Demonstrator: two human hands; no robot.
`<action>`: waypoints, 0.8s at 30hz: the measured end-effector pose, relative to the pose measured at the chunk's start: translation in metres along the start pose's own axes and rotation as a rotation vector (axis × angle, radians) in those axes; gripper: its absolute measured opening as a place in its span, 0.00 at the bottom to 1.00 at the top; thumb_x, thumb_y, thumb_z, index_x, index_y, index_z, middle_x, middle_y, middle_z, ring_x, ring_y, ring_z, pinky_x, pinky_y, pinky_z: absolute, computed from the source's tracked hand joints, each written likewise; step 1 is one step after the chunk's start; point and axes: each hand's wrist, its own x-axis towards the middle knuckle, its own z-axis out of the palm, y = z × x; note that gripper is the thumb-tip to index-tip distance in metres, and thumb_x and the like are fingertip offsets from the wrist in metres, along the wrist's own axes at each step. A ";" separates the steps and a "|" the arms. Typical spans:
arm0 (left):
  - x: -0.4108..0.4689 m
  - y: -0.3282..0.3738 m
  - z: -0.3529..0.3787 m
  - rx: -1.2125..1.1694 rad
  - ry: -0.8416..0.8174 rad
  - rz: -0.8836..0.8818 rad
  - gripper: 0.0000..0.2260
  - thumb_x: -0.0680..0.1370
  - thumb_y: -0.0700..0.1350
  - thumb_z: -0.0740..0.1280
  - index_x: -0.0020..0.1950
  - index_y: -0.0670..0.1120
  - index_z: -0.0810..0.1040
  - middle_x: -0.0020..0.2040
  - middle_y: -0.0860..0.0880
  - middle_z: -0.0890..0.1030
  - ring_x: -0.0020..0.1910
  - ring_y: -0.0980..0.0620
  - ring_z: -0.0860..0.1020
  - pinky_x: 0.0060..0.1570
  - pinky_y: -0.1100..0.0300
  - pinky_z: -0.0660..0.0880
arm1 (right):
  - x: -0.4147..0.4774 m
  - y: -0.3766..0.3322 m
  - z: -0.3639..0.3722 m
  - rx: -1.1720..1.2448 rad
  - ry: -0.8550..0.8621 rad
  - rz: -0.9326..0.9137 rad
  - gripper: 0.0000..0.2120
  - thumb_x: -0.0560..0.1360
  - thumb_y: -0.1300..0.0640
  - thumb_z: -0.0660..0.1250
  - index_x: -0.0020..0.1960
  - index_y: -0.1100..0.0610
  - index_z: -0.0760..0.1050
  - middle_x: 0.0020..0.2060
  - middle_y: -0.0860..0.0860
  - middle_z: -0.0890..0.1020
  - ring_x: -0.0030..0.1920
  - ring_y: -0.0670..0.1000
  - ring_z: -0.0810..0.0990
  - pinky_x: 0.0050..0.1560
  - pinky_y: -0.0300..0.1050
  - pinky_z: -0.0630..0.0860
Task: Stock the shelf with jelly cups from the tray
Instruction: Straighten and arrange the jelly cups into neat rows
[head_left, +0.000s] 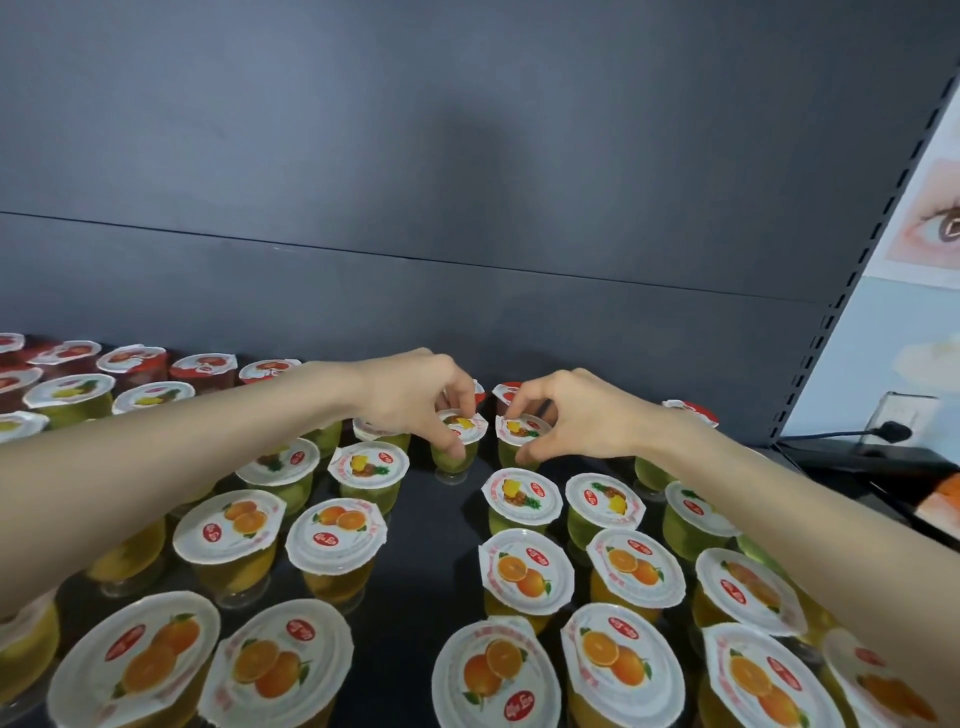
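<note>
Left hand: the left hand (415, 400) reaches in over the rows, its fingers curled down from above and pinching the left pineapple cup (465, 427) by the rim, with the thumb on the near side.
Right hand: the same on the other side. The right hand (576, 415) claws down over the right pineapple cup (522, 427), with fingertips on the far edge of the lid and the thumb low on the near wall.
The two held cups: they stand upright, side by side and close together in the middle of the shelf (426, 545), towards the back. The left cup's clear foot is right down at the dark surface, but I cannot tell if it touches. The right cup's foot is hidden behind the cup in front.
Gap: a bare dark lane of shelf runs from the front straight up to the two held cups.
Front rows: orange cups (527, 569) stand on both sides of the lane, lids up.
Middle rows: more pineapple-lidded cups (369, 465) with greenish jelly stand just in front of the hands and off to either side.
Back row: red-lidded cups (202, 366) line up along the grey back panel (467, 182), mostly on the left.
Right edge: a slotted upright (841, 312) stands there with a poster (930, 223) showing an eye beyond it. A black plug (892, 430) and its cable sit lower down.
</note>
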 end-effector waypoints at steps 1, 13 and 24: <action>0.000 -0.001 0.000 -0.005 0.006 0.003 0.20 0.69 0.51 0.75 0.58 0.46 0.79 0.52 0.55 0.78 0.51 0.57 0.77 0.54 0.58 0.77 | 0.000 -0.001 0.000 -0.004 0.000 0.002 0.16 0.70 0.55 0.74 0.57 0.53 0.78 0.51 0.47 0.79 0.43 0.42 0.77 0.42 0.31 0.74; -0.005 0.000 0.007 0.153 0.071 0.071 0.18 0.73 0.56 0.70 0.56 0.46 0.79 0.52 0.48 0.76 0.51 0.50 0.74 0.51 0.51 0.75 | -0.005 -0.001 -0.002 -0.034 -0.007 0.013 0.16 0.71 0.52 0.73 0.58 0.51 0.77 0.51 0.43 0.76 0.42 0.40 0.75 0.40 0.30 0.70; -0.023 0.044 0.008 -0.136 -0.026 0.180 0.14 0.75 0.55 0.67 0.57 0.49 0.79 0.51 0.55 0.81 0.50 0.59 0.78 0.49 0.65 0.77 | -0.054 0.001 -0.020 0.059 0.058 0.039 0.12 0.72 0.50 0.72 0.55 0.51 0.79 0.50 0.44 0.80 0.48 0.43 0.80 0.49 0.41 0.80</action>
